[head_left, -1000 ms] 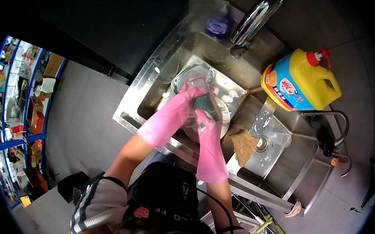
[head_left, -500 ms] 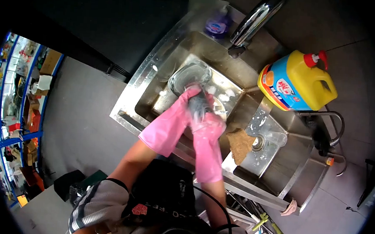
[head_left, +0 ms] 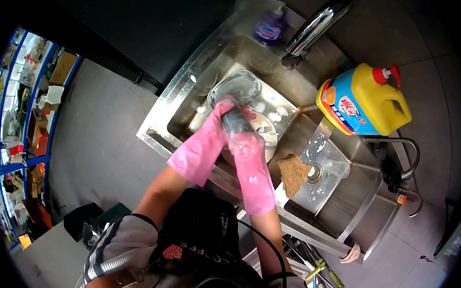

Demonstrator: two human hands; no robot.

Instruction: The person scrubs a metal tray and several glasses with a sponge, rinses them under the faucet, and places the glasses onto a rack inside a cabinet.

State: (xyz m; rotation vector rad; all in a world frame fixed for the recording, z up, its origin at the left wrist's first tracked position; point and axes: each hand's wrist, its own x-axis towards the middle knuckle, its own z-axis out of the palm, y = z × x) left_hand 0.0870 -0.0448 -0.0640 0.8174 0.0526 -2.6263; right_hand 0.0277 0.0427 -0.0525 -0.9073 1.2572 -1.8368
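Observation:
Both my hands wear pink rubber gloves and work over the left basin of the steel sink. Between them is a dark, soapy, cup-like cylinder [head_left: 236,120], tilted. My left hand [head_left: 220,114] is closed round its upper left end. My right hand [head_left: 248,146] is closed over its lower right end and hides that end. Just beyond them, a clear oval container [head_left: 244,85] with suds lies in the basin. A pale plate [head_left: 269,141] sits beside my right hand, partly covered by it, with a fork [head_left: 266,129] on it.
A brown cloth [head_left: 293,175] lies over the sink divider, near the drain [head_left: 314,174]. A large yellow detergent jug [head_left: 373,102] stands behind the right basin. The faucet [head_left: 319,28] and a purple soap bottle [head_left: 269,29] are at the back.
My hands have shifted slightly left with the cylinder, and more of it shows between them. The plate and fork are less covered now.

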